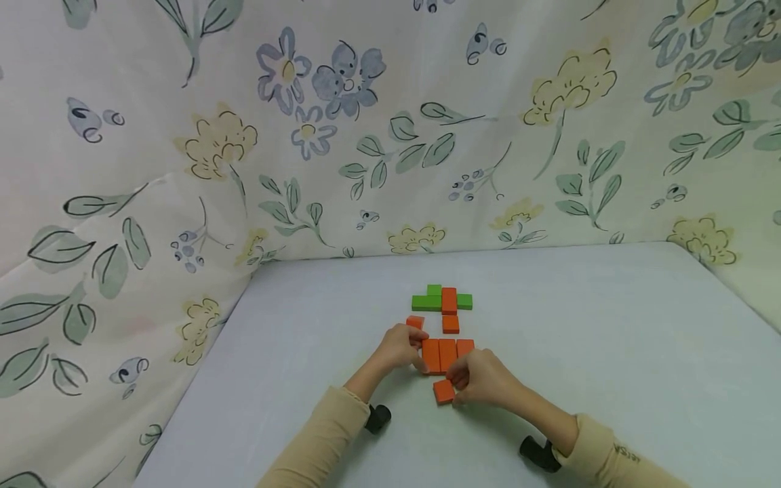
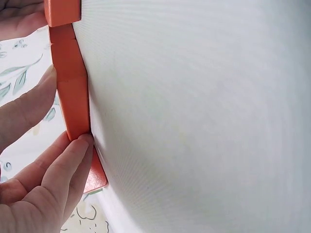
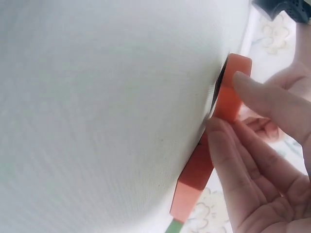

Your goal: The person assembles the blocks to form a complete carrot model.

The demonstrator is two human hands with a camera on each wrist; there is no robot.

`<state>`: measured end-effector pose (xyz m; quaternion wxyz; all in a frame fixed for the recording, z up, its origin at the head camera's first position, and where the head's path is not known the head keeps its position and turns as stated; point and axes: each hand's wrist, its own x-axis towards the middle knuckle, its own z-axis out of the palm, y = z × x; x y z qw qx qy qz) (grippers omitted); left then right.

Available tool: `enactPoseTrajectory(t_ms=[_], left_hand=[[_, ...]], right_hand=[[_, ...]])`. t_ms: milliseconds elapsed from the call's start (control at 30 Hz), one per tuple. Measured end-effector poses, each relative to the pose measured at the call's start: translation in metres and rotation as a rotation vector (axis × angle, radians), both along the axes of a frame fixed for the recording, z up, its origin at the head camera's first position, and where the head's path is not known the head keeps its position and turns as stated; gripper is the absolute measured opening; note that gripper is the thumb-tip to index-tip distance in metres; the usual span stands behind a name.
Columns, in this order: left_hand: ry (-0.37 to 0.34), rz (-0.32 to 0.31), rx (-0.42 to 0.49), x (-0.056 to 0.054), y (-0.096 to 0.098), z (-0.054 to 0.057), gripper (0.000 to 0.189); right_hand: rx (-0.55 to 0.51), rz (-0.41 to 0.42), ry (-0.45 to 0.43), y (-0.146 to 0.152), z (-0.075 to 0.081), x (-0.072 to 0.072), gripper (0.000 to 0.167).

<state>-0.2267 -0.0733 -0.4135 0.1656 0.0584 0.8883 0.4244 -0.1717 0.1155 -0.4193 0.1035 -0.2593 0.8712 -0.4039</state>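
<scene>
Three orange rectangular blocks (image 1: 448, 355) lie side by side on the white table. At their left end my left hand (image 1: 399, 347) holds the leftmost orange block (image 2: 73, 104), thumb at its near end and fingertips at its far end. Below the row, my right hand (image 1: 486, 379) pinches a small orange square block (image 1: 443, 392) between thumb and fingers. That hand partly covers the rightmost block of the row. Just beyond my left fingers lies another orange block (image 1: 415, 322), partly hidden by them.
Past the row sits an orange square (image 1: 451, 324), touching an orange rectangle (image 1: 449, 300) with green blocks (image 1: 426, 303) on both sides. A floral cloth (image 1: 366, 169) hangs behind the table (image 1: 610, 339). Black wrist cameras (image 1: 539, 454) are strapped near both sleeves.
</scene>
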Motion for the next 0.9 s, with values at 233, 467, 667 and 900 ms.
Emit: enactPoseTrajectory(t_ms=[233, 467, 667, 900], left_hand=[[0.019, -0.007, 0.001, 0.001, 0.000, 0.000, 0.054], [0.036, -0.007, 0.008, 0.002, -0.001, 0.001, 0.054], [0.034, -0.006, -0.002, 0.000, -0.001, 0.000, 0.055], [0.033, -0.003, 0.001, 0.000, -0.001, -0.002, 0.055]], right_hand=[[0.026, -0.031, 0.029, 0.000, 0.002, 0.003, 0.024], [0.039, -0.040, 0.060, -0.001, 0.002, 0.003, 0.020], [0.081, -0.082, 0.089, -0.005, 0.001, 0.001, 0.021], [0.121, -0.131, 0.089, -0.010, 0.001, 0.000, 0.019]])
